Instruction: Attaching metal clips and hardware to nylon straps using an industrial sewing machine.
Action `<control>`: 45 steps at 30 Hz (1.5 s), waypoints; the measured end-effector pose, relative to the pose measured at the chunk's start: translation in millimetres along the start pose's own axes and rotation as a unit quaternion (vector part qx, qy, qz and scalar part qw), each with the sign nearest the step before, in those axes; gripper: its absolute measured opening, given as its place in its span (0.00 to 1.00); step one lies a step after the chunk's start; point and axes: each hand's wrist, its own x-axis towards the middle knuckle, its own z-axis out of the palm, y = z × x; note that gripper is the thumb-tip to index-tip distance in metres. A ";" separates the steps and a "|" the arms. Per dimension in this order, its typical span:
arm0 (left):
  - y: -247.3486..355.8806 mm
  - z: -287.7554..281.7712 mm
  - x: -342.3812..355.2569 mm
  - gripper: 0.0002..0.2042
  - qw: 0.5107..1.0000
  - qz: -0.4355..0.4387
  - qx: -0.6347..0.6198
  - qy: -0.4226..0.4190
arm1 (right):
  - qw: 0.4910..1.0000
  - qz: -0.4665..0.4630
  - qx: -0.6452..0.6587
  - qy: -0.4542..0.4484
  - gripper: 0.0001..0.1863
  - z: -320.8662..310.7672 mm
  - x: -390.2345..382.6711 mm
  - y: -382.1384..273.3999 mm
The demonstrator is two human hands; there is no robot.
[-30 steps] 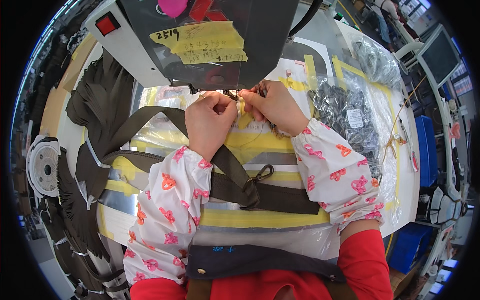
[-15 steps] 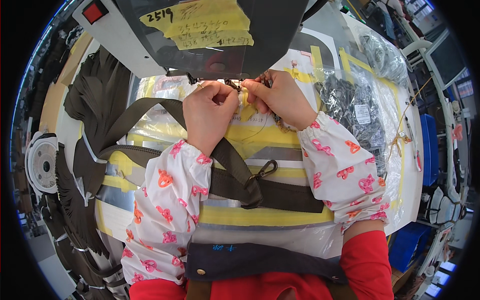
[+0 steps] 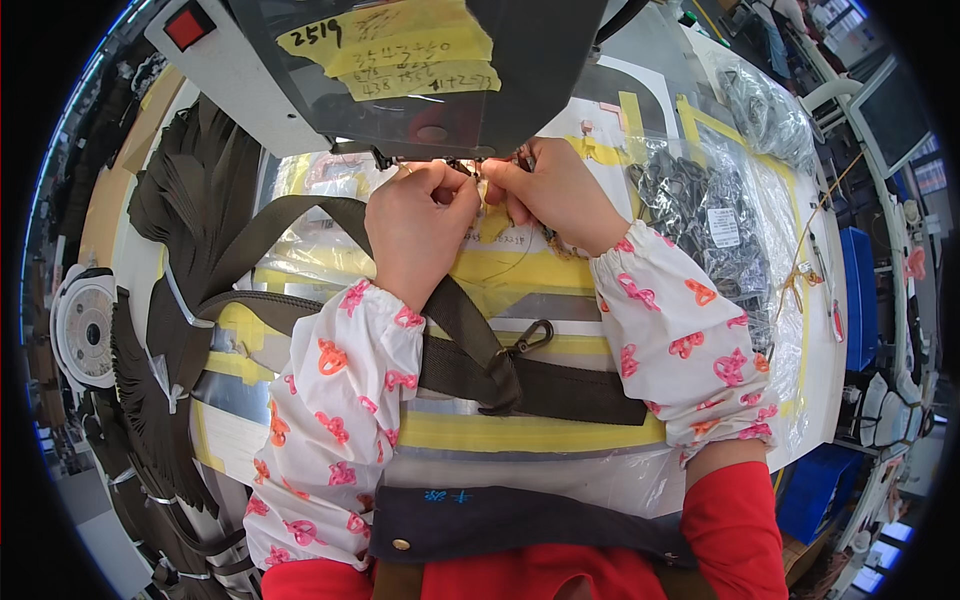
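Note:
Both hands meet under the dark head of a sewing machine [image 3: 400,90], by its needle area. My left hand [image 3: 415,225] has its thumb and forefinger pinched together just left of the needle; whatever lies between them is too small to make out. From the right, my right hand [image 3: 560,190] brings its thumb and forefinger to the same spot, also pinched on something I cannot make out. Below and left of my hands, an olive-brown webbing strap [image 3: 465,325] runs across the work surface and passes beneath my left wrist. A dark metal snap hook [image 3: 533,338] is fitted on it.
A thick bundle of webbing straps [image 3: 190,190] hangs at the left, tied with white bands. At the right lies a clear bag of dark hooks [image 3: 700,205]. Red-handled tweezers [image 3: 836,320] and blue bins [image 3: 858,300] are farther right. Yellow tape [image 3: 540,435] crosses the worktop.
My right hand and forearm have shifted very slightly left. Both hands keep their pinches near the needle, and the strap and hook stay put.

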 end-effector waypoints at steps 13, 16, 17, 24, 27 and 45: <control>5.6 1.4 -1.1 0.07 0.998 0.003 0.066 -0.016 | 0.997 -0.068 -0.003 0.026 0.09 6.1 11.6 18.0; 7.5 -6.3 -5.9 0.07 0.999 0.004 0.044 -0.010 | 0.995 -0.086 -0.026 0.052 0.10 11.8 8.1 16.1; 8.9 -3.4 -6.3 0.07 0.999 0.028 0.043 -0.006 | 0.994 -0.083 -0.035 0.058 0.11 9.0 7.7 19.5; 13.7 -7.5 -11.0 0.09 0.981 0.182 -0.061 -0.029 | 0.996 0.003 0.026 -0.082 0.13 -14.0 -12.9 17.8; 17.4 -3.4 -10.1 0.15 0.977 0.167 -0.092 -0.092 | 0.989 -0.004 0.064 -0.136 0.13 -21.0 -21.2 10.1; 6.9 -12.6 -6.0 0.06 0.931 -0.129 -0.310 -0.141 | 0.994 0.035 0.091 -0.045 0.10 -31.1 -20.8 20.3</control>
